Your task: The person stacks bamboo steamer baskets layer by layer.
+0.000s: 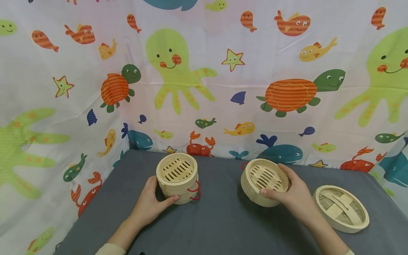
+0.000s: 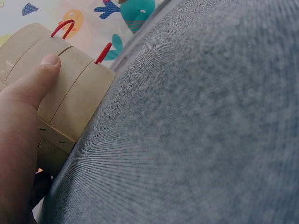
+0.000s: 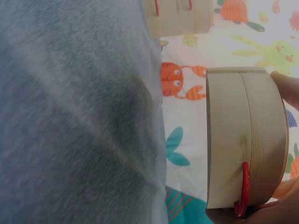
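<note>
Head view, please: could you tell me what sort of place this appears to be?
Probably a staged tabletop set, not a working kitchen. A sea-creature printed curtain screens off the back and sides, a plain grey cloth covers the table, and only bamboo steamer baskets and a lid are laid out.

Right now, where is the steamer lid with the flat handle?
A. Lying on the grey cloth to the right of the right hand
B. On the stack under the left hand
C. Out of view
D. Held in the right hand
A: the lid lies alone on the grey cloth, right of the right hand, which grips an open steamer tray.
</note>
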